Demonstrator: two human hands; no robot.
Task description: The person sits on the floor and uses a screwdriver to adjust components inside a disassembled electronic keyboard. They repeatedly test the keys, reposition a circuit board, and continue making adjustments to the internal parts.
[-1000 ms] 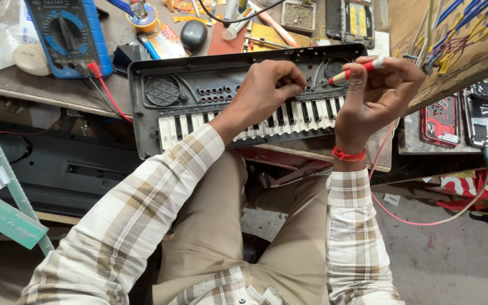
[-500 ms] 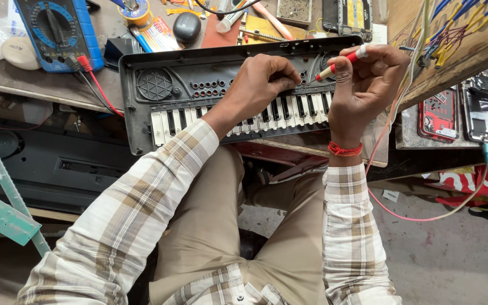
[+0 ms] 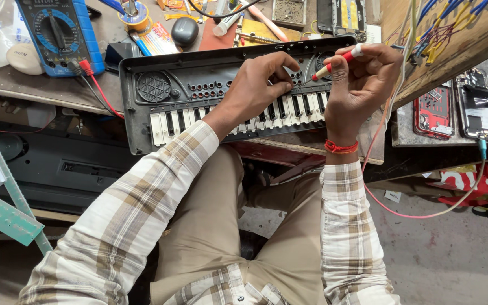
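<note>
Blue multimeter [image 3: 57, 34] (leads attached) sits left of keyboard [image 3: 199, 90].

The left half of the small keyboard [image 3: 199, 101], over its round speaker grille [image 3: 153, 86] and lower keys, lies open to a hand, while the left hand [image 3: 258, 85] and right hand [image 3: 362, 79] with the red-handled screwdriver [image 3: 334, 63] crowd the right half. Behind, a blue multimeter [image 3: 57, 34], its red lead [image 3: 100, 90], tape roll [image 3: 134, 16] and small parts block the bench; hanging wires [image 3: 408, 34] close the right side
</note>
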